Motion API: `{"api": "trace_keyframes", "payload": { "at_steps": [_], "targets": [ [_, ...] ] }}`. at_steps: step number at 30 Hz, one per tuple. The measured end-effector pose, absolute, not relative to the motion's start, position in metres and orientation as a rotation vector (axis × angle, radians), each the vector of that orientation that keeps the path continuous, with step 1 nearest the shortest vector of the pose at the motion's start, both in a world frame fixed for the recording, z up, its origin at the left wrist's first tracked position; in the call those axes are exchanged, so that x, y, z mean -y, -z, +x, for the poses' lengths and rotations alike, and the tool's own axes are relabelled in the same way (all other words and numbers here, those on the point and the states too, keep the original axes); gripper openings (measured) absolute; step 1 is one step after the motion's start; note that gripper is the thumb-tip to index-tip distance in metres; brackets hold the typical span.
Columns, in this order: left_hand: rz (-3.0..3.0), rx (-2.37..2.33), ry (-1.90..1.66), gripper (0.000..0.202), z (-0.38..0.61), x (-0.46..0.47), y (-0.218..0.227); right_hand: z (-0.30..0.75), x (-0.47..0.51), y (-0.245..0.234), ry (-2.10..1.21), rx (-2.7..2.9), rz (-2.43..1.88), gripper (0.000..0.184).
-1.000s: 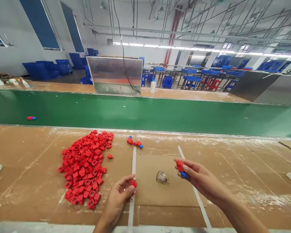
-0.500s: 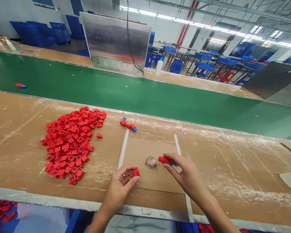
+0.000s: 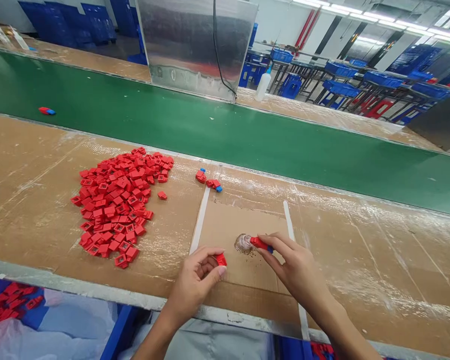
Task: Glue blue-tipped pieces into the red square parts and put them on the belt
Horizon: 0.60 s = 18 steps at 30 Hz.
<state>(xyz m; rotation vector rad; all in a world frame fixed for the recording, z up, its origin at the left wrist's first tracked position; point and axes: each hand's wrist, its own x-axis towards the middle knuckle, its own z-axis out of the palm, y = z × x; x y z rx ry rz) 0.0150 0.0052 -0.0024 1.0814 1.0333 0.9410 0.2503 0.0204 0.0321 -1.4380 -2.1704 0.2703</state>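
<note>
My left hand (image 3: pixel 198 275) pinches a small red plastic block (image 3: pixel 221 259) between thumb and fingers, just above the cardboard. In my right hand (image 3: pixel 288 257) is a red and blue plastic piece (image 3: pixel 260 243), its red end pointing left. That red end meets a round pale lump (image 3: pixel 243 242) on the cardboard sheet (image 3: pixel 228 220); whether they touch firmly I cannot tell. Dark specks lie around the lump. Left of my hands spreads a big pile of red blocks (image 3: pixel 116 200), with one loose red block (image 3: pixel 162 195) beside it.
Two red and blue pieces (image 3: pixel 213 184) lie near the table's far edge. Beyond runs a green belt (image 3: pixel 165 117) carrying another red and blue piece (image 3: pixel 46 110). A metal panel (image 3: pixel 195 45) and a white bottle (image 3: pixel 263 85) stand behind it. Blue bins (image 3: pixel 112 335) sit below the front edge.
My right hand has brought the red and blue piece's red end to the pale lump. The left hand still pinches its block. The camera view has tilted down and shifted left.
</note>
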Motion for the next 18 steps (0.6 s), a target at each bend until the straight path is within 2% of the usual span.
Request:
{"api": "trace_keyframes", "payload": {
  "at_steps": [18],
  "targets": [
    [1.054,-1.001,-0.965,0.024,0.0144,-0.0034,0.0047,0.2452,-0.0194,-0.0354,-0.141,2.237,-1.433,0.020]
  ]
}}
